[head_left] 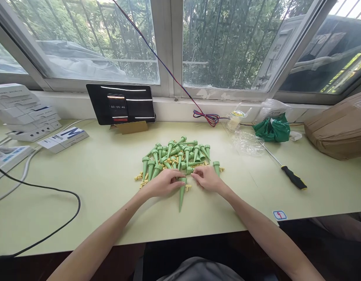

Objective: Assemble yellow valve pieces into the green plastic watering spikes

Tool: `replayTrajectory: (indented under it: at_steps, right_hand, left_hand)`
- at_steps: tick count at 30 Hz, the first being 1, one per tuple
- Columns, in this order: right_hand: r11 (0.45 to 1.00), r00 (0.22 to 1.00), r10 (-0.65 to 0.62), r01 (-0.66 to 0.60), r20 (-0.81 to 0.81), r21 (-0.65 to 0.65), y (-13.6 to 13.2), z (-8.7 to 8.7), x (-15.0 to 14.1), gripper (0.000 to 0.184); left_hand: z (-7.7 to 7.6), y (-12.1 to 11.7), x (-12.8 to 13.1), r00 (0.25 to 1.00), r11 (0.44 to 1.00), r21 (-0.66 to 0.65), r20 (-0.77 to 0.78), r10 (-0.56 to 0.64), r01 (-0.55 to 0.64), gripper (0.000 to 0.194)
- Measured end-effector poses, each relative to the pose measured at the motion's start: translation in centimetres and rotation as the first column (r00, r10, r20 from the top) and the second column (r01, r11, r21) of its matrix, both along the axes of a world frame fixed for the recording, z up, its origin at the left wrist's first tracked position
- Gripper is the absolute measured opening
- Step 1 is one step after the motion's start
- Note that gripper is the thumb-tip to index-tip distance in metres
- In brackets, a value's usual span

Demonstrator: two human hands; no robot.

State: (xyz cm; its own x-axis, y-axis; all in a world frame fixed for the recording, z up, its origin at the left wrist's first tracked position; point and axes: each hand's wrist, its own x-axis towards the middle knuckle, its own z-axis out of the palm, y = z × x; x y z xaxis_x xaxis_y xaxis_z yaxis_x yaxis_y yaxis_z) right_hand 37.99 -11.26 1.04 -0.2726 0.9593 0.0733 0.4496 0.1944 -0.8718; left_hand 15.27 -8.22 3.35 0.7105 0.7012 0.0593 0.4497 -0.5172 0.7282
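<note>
Your left hand [165,182] pinches a green spike [182,196]; whether your right hand [208,178] grips anything is unclear. One stray knuckle could knock the yellow fitting [188,187] away.

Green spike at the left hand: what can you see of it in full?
The green spike is a light-green, plastic-looking cone, tapering from a wide capped end to a narrow tip that points toward the person. The left hand seems to hold it at the wide end, partly covering it. A small yellow piece shows just right of that end; whether it is attached, or whether the spike touches the table, I can't tell.
</note>
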Motion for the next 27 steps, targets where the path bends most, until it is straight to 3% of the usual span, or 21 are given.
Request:
replayTrajectory:
  at_steps: [13,21,27]
  right_hand:
    - [0.992,0.993,-0.085,0.076,0.086,0.103,0.2,0.3,-0.2,0.026]
    - [0.964,0.977,-0.211,0.201,0.039,0.174,0.6,1.1,1.0,0.031]
    - [0.87,0.917,-0.399,0.379,-0.004,0.316,1.5,1.9,2.9,0.026]
  left_hand:
    - [1.3,0.0,-0.5,0.999,0.998,0.061,-0.042,-0.026,0.029,0.031]
    - [1.6,0.4,-0.4,0.957,0.947,0.171,0.154,0.246,-0.271,0.029]
    - [1.3,0.4,-0.4,0.955,0.93,0.226,0.134,0.264,-0.289,0.026]
